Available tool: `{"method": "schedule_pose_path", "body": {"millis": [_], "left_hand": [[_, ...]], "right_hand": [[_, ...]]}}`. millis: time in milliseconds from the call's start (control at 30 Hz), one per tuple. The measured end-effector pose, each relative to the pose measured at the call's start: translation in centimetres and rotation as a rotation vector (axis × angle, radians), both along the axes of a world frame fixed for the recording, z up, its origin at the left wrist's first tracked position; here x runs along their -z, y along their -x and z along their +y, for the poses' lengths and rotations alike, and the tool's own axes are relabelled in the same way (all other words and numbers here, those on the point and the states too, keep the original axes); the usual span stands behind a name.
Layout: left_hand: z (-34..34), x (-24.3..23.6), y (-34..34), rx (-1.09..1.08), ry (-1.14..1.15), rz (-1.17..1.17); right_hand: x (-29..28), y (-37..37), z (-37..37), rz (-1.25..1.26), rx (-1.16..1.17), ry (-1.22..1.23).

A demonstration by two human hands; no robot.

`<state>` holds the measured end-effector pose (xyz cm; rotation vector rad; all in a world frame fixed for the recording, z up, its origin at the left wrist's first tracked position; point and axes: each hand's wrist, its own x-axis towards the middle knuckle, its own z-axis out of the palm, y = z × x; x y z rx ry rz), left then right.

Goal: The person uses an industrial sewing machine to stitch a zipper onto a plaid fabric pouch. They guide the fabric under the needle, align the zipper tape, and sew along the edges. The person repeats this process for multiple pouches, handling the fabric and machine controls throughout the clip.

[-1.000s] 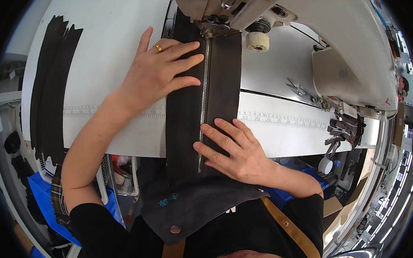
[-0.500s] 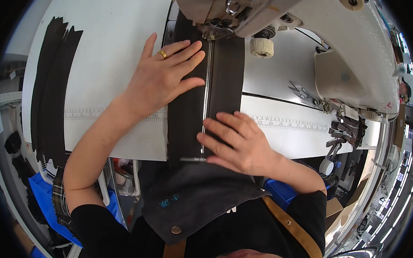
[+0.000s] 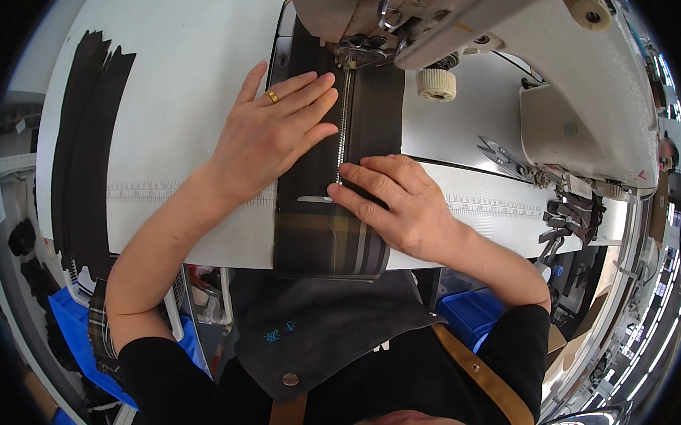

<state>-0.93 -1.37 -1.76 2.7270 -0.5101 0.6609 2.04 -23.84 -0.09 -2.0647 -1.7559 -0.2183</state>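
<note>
Dark fabric (image 3: pixel 375 123), straight metal-toothed zipper (image 3: pixel 345 110)

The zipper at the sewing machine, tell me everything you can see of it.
The zipper shows as a narrow line of silver, metal-looking teeth set in dark fabric. It looks closed, lies nearly straight, and runs from the sewing machine toward the person. The right hand has its fingertips at the near end of the visible teeth; the left hand lies on the fabric to their left, thumb tip close by. No slider can be made out, and the machine hides the far end.
</note>
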Motion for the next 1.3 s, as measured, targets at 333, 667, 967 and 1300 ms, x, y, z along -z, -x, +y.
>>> {"method": "schedule_pose_path", "body": {"millis": [333,667,967,1300], "left_hand": [[0.1,0.0,-0.3,-0.020,0.007,-0.081],[0.1,-0.2,-0.5,-0.033,0.029,-0.053],[0.1,0.3,-0.7,-0.075,-0.011,-0.007],[1.0,0.0,-1.9,-0.063,0.238,0.127]], "right_hand": [[0.2,-3.4,1.3,-0.001,0.046,-0.039],[0.8,-7.0,2.5,-0.013,0.061,-0.107],[-2.0,-6.1,1.7,1.371,0.499,-0.266],[1.3,-8.0,3.9,0.522,0.325,-0.316]]}}
